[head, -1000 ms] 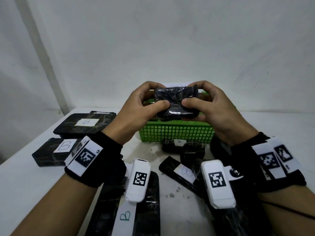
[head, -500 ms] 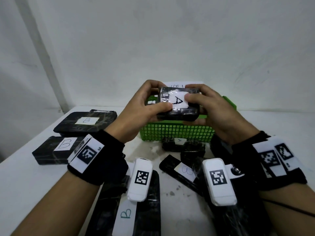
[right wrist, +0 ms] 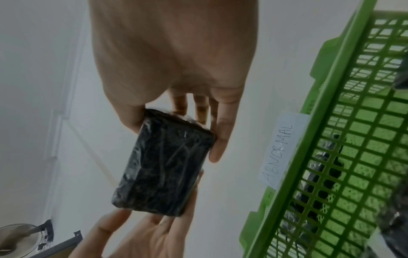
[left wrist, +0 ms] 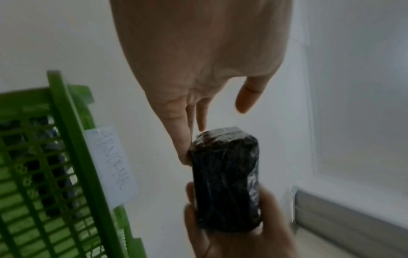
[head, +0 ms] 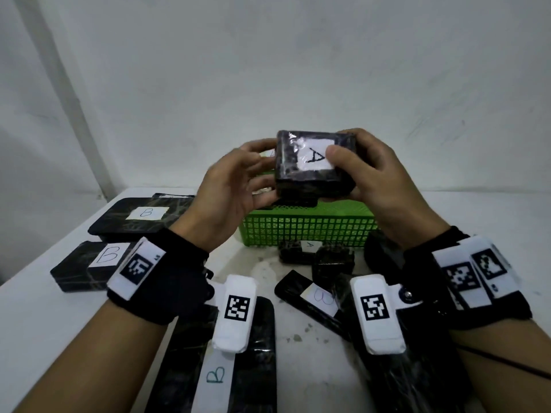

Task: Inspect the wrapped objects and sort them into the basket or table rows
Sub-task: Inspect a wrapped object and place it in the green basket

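Note:
A small black film-wrapped block (head: 310,181) with a white label marked "A" facing me is held up above the green mesh basket (head: 307,231). My right hand (head: 357,171) grips it, thumb on the label and fingers behind. My left hand (head: 262,168) is at the block's left end with straight fingers, and its fingertips (left wrist: 186,157) touch the block (left wrist: 225,183). In the right wrist view the block (right wrist: 165,165) sits between my right thumb and fingers, and the left fingers lie under it. The basket (right wrist: 331,139) carries a tag reading "ABNORMAL" (right wrist: 280,150).
Two flat black packs marked "B" (head: 143,214) (head: 98,263) lie in a row at the left. A small "A" pack (head: 301,248), an unlabelled black pack (head: 334,263) and a "B" pack (head: 316,302) lie before the basket. A long "B" pack (head: 232,368) lies nearest me.
The block has been turned over, so its "A" label faces me, and it sits slightly higher. My left hand has loosened from a grip to straight fingers at its end.

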A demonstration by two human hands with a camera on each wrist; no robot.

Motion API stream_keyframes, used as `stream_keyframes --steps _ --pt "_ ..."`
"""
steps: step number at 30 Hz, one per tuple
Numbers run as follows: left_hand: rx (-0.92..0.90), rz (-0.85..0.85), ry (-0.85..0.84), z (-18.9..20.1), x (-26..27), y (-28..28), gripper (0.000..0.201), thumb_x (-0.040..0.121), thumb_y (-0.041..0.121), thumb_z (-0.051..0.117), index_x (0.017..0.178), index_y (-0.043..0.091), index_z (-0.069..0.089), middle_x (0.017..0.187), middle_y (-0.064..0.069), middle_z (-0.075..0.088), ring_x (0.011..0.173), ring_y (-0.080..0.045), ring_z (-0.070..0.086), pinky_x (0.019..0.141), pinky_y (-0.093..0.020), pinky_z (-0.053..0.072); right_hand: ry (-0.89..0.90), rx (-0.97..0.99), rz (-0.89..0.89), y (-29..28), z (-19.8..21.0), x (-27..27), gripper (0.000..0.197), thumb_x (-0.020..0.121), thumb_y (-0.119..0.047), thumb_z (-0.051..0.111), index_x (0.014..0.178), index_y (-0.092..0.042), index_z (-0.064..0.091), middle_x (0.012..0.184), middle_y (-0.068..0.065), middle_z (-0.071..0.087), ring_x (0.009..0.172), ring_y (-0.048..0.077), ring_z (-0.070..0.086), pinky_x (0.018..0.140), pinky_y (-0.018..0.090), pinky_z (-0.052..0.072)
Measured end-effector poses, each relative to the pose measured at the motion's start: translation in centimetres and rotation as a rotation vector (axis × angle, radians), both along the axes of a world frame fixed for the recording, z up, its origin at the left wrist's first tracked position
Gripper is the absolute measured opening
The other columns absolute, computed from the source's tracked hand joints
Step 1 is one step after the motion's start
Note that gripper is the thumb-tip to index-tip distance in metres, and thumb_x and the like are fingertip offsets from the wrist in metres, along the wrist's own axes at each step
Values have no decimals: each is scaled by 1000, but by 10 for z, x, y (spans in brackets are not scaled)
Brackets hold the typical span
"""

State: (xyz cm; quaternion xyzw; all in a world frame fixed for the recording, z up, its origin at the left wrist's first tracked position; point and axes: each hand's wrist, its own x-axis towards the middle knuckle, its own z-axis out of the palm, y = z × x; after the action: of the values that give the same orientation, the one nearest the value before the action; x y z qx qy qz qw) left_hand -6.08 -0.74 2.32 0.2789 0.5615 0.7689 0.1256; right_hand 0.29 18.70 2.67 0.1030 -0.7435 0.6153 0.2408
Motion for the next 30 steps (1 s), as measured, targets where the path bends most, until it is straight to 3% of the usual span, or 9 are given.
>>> stream_keyframes --steps 4,7,11,15,18,22,25,27,30 --pt "-59 114 89 -4 -1 0 40 93 0 59 133 6 55 107 -8 70 91 -12 69 76 -23 56 -41 97 -142 7 -1 -1 19 99 -31 64 118 -29 64 120 -7 65 92 9 74 72 36 64" --pt "-122 190 235 -6 4 4 46 83 1 71 127 10 57 111 -6 69 89 -11 70 77 -22 56 -138 120 -63 7 -2 -1 39 95 -43 65 133 -34 62 127 -7 64 99 1 71 80 38 64" --pt "-139 186 305 -2 13 6 28 86 7 69 114 10 65 106 -4 69 90 -9 71 78 -22 56 -203 88 68 7 0 1 72 72 -51 84 137 -38 57 134 -9 62 105 7 72 85 36 61" --pt "-121 171 309 0 19 8 15 97 5 57 106 7 68 95 -2 72 88 -9 70 76 -20 56 -162 64 52 3 -3 0 58 72 -19 88 124 -28 63 119 -1 68 88 7 74 78 30 60" --pt "-110 160 291 2 19 7 15 98 4 54 103 7 68 94 -4 71 83 -12 68 72 -20 55 -72 69 -15 4 -3 0 54 64 -25 84 114 -27 63 116 3 69 90 14 74 81 37 62" --pt "-142 167 268 4 19 8 15 100 14 53 104 10 67 99 -6 67 87 -15 63 71 -20 54 20 183 -34 3 0 7 61 58 -23 89 111 -26 58 116 0 67 95 15 73 75 31 61" --pt "-228 114 133 5 17 7 30 100 32 54 116 8 62 100 2 67 74 -8 66 67 -23 55 38 184 -17 1 -1 5 71 57 -30 92 118 -27 55 121 -6 67 105 14 70 85 37 61" --pt "-280 27 53 5 13 3 52 92 44 59 127 6 57 109 -6 67 74 -14 69 70 -30 59 34 197 21 2 -3 3 84 58 -32 92 131 -29 50 131 -11 62 117 14 65 93 41 59" --pt "-237 -28 6 5 11 -1 58 81 38 65 127 6 55 107 -10 68 74 -21 71 71 -34 61 20 228 85 4 -4 3 102 64 -29 91 150 -36 37 149 -16 48 133 9 54 102 35 55"
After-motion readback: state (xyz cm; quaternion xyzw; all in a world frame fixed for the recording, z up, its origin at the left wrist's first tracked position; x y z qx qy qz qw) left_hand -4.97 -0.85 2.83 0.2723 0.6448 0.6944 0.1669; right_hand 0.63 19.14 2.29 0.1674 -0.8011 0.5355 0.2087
